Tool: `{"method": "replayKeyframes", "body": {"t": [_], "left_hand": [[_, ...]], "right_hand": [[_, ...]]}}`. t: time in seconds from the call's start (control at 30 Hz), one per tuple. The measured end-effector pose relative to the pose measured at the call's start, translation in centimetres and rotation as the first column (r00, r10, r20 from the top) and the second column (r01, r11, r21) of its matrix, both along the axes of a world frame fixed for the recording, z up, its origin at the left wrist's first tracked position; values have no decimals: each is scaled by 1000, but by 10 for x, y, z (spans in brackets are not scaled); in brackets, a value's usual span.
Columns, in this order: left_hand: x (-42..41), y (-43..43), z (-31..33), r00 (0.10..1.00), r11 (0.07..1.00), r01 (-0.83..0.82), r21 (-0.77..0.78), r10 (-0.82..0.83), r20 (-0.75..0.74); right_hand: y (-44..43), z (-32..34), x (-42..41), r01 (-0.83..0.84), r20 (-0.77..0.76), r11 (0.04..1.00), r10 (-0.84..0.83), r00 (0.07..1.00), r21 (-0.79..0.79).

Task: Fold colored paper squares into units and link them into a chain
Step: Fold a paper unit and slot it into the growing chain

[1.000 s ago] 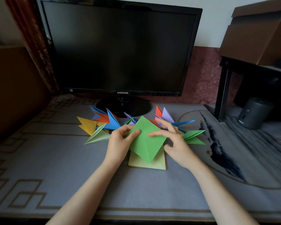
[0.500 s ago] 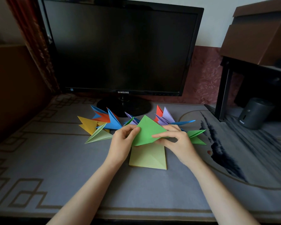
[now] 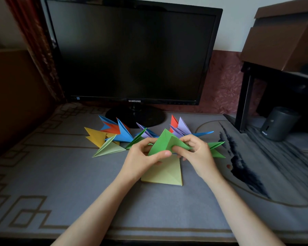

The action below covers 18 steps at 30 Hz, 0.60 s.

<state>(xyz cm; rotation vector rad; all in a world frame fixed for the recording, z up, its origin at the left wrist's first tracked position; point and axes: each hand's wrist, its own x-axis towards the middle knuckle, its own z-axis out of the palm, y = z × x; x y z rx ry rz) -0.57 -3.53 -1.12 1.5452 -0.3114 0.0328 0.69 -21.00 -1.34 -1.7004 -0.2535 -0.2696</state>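
Note:
A green paper (image 3: 164, 142) is held above the desk, collapsed into a peaked, partly folded shape. My left hand (image 3: 142, 160) pinches its lower left edge with thumb on top. My right hand (image 3: 196, 151) pinches its right flap. Directly beneath lies a stack of pale yellow-green paper squares (image 3: 164, 173) flat on the desk mat. Behind my hands a row of folded units spreads across the mat: a yellow one (image 3: 94, 136), a light green one (image 3: 110, 148), blue (image 3: 124, 134) and red (image 3: 112, 128) ones, purple ones (image 3: 182, 127), and a green one (image 3: 216, 148) at the right.
A black monitor (image 3: 132, 54) on a round stand (image 3: 135, 116) stands right behind the folded units. A black shelf frame (image 3: 244, 96) with a cardboard box (image 3: 281, 34) on it stands at the right, with a dark cylindrical speaker (image 3: 277, 123) below it. The grey patterned mat (image 3: 69, 183) covers the desk.
The green sheet went from a flat diamond to a folded triangle, then to a raised, collapsed shape. Both hands closed in on it and lifted it slightly off the stack.

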Motion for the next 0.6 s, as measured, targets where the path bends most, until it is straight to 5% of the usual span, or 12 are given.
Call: {"method": "replayKeyframes", "body": {"t": [0.6], "left_hand": [[7, 2, -6, 999, 999, -31, 36, 30, 27]], "right_hand": [[5, 8, -6, 31, -81, 993, -22, 996, 111]]}}
